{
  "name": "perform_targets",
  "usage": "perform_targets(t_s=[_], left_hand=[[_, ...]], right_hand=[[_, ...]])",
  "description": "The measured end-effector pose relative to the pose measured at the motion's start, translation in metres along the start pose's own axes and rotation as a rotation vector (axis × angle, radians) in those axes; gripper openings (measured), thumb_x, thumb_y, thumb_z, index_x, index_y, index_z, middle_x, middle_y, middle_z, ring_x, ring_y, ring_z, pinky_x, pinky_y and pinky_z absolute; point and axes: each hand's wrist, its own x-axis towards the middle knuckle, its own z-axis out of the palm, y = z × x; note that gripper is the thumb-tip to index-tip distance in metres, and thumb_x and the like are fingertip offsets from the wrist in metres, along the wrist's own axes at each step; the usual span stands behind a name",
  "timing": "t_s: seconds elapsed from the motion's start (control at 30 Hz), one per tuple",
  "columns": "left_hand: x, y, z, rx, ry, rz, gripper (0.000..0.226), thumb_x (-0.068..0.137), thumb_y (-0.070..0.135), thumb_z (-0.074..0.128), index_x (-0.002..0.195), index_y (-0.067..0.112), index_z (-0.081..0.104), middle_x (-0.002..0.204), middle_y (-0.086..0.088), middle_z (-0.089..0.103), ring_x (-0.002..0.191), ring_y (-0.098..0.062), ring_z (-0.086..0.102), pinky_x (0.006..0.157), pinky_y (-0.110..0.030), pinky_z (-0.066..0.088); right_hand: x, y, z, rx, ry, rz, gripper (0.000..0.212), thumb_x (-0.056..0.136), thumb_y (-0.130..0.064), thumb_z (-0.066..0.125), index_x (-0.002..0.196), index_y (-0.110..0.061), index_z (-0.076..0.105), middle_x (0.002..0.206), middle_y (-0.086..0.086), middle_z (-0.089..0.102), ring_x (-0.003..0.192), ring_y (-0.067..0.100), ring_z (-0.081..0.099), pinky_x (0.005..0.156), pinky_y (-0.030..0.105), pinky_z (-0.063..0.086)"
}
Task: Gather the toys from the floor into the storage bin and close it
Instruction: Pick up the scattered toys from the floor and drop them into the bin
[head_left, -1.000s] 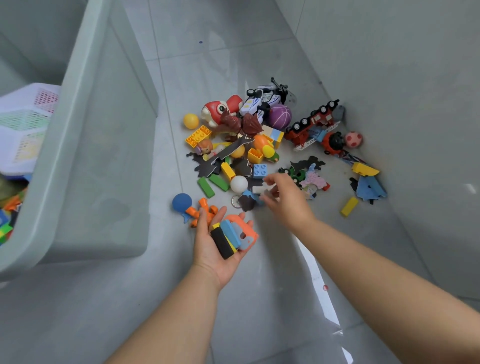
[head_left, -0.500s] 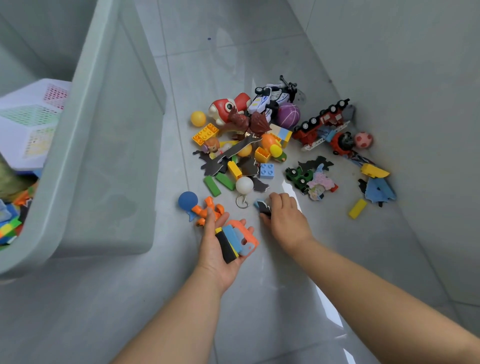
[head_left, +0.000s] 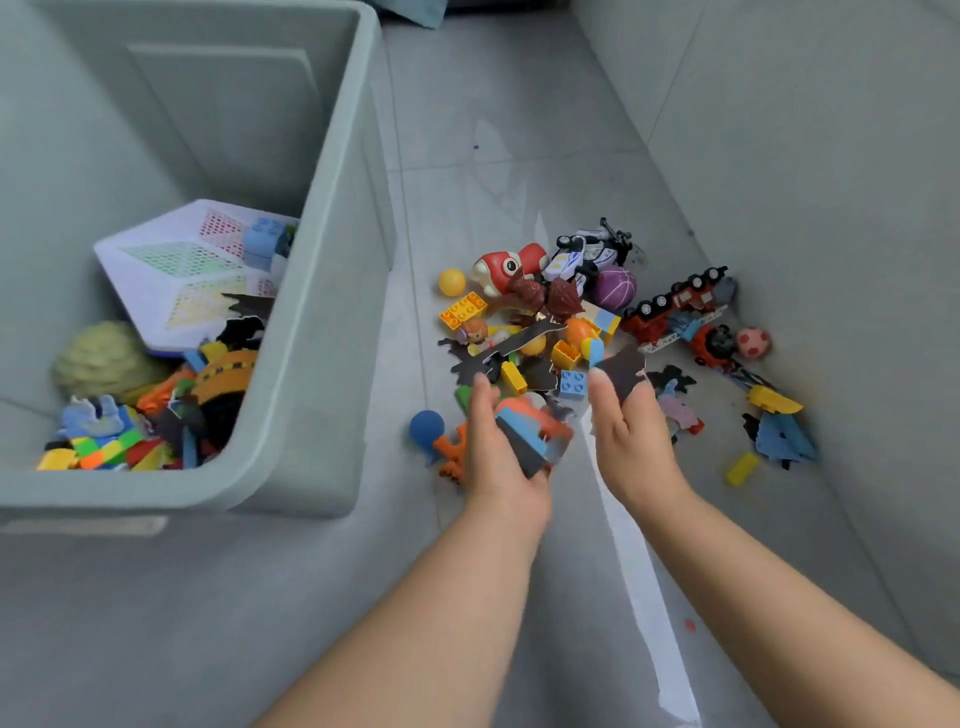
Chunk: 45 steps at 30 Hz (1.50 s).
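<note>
A: Where are the toys?

B: A heap of small bright plastic toys (head_left: 571, 322) lies on the grey tiled floor (head_left: 519, 156). It is just past the person's fingers, in the corner by the wall. More toys are already inside the big grey-green plastic storage bin (head_left: 322, 260).

A: What do the hands do?

B: The left hand (head_left: 498, 441) is curled round a bunch of flat orange, blue and black foam pieces (head_left: 530, 436). The right hand (head_left: 631, 436) pinches one flat black foam shape (head_left: 621, 371) between thumb and fingers. Both hands are full. They are close side by side at the near edge of the heap.

A: Which way is the bin?

B: It stands to the left of both hands, and its top is open. No lid shows. The left hand is nearer to it, so it can probably drop its bunch in first. The right hand has to cross further over. The rim looks high, so both hands likely need to lift up and over it.
</note>
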Motion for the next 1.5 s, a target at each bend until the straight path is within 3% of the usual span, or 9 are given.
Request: perform_targets(t_s=[0.17, 0.27, 0.37, 0.63, 0.77, 0.87, 0.97, 1.23, 1.5], left_hand=[[-0.048, 0.091, 0.037, 0.096, -0.294, 0.373, 0.051, 0.075, 0.065, 0.056, 0.088, 0.018, 0.072, 0.099, -0.009, 0.069, 0.097, -0.027, 0.064, 0.103, -0.05, 0.043], [-0.07, 0.167, 0.019, 0.269, -0.211, 0.606, 0.082, 0.05, 0.081, 0.063, 0.106, 0.021, 0.066, 0.114, -0.005, 0.066, 0.109, -0.027, 0.061, 0.102, -0.052, 0.042], [-0.094, 0.222, -0.027, 0.24, -0.095, 0.692, 0.042, 0.076, 0.058, 0.062, 0.08, 0.017, 0.067, 0.086, -0.007, 0.072, 0.087, -0.025, 0.069, 0.083, -0.041, 0.055], [-0.091, 0.265, -0.107, 0.415, 0.078, 0.411, 0.045, 0.066, 0.054, 0.074, 0.092, 0.019, 0.069, 0.104, -0.008, 0.071, 0.098, -0.029, 0.067, 0.092, -0.051, 0.05], [-0.095, 0.263, -0.096, 0.462, 0.105, 0.548, 0.034, 0.081, 0.052, 0.063, 0.087, 0.018, 0.064, 0.1, 0.005, 0.065, 0.099, -0.015, 0.061, 0.083, -0.033, 0.051], [-0.105, 0.254, -0.091, 0.422, -0.059, 0.574, 0.028, 0.093, 0.045, 0.048, 0.098, 0.021, 0.061, 0.11, 0.005, 0.061, 0.109, -0.009, 0.054, 0.084, -0.022, 0.038], [-0.121, 0.237, -0.079, 0.343, -0.242, 0.527, 0.024, 0.097, 0.032, 0.044, 0.105, 0.016, 0.06, 0.105, 0.002, 0.067, 0.105, -0.011, 0.061, 0.091, -0.023, 0.044], [-0.126, 0.145, -0.01, 0.424, -0.606, 0.149, 0.026, 0.098, 0.027, 0.041, 0.104, 0.016, 0.063, 0.092, -0.002, 0.07, 0.085, -0.014, 0.065, 0.083, -0.028, 0.051], [-0.031, -0.004, 0.035, 0.727, -0.262, -0.213, 0.022, 0.099, 0.022, 0.036, 0.108, 0.008, 0.051, 0.086, -0.006, 0.062, 0.081, -0.021, 0.058, 0.087, -0.034, 0.043]], right_hand=[[0.005, -0.135, 0.037, 0.139, -0.119, -0.245, 0.021, 0.087, -0.045, 0.039, 0.096, -0.045, 0.058, 0.105, 0.014, 0.058, 0.107, 0.026, 0.053, 0.098, 0.041, 0.041], [0.003, -0.195, 0.08, 0.248, -0.231, -0.192, 0.031, 0.094, -0.03, 0.047, 0.118, -0.013, 0.054, 0.12, 0.02, 0.055, 0.11, 0.026, 0.051, 0.1, 0.039, 0.039], [-0.016, -0.233, 0.142, 0.503, -0.458, -0.131, 0.018, 0.094, -0.018, 0.047, 0.104, -0.016, 0.061, 0.11, 0.017, 0.063, 0.105, 0.025, 0.06, 0.097, 0.039, 0.047], [-0.044, -0.228, 0.209, 0.587, -0.543, 0.406, 0.028, 0.095, -0.02, 0.045, 0.12, -0.017, 0.057, 0.119, 0.008, 0.063, 0.104, 0.026, 0.063, 0.084, 0.04, 0.053], [-0.038, -0.227, 0.17, 0.621, -0.53, 0.407, 0.038, 0.099, -0.005, 0.035, 0.136, -0.008, 0.042, 0.121, -0.005, 0.049, 0.102, 0.012, 0.059, 0.078, 0.003, 0.042], [-0.035, -0.217, 0.129, 0.609, -0.562, 0.398, 0.036, 0.098, -0.004, 0.034, 0.129, -0.014, 0.049, 0.128, 0.002, 0.053, 0.123, 0.016, 0.048, 0.107, 0.026, 0.035], [-0.036, -0.209, 0.068, 0.54, -0.575, 0.353, 0.028, 0.096, -0.004, 0.038, 0.113, -0.012, 0.06, 0.114, 0.005, 0.066, 0.108, 0.016, 0.062, 0.098, 0.027, 0.046], [-0.054, -0.125, -0.119, 0.348, 0.059, 0.509, 0.023, 0.092, 0.005, 0.042, 0.09, -0.008, 0.061, 0.062, -0.002, 0.069, 0.053, 0.004, 0.062, 0.055, 0.013, 0.053], [-0.068, 0.033, -0.171, -0.185, -0.021, 0.659, 0.02, 0.088, 0.005, 0.05, 0.097, -0.011, 0.058, 0.087, 0.007, 0.054, 0.067, 0.014, 0.046, 0.055, 0.014, 0.041]])
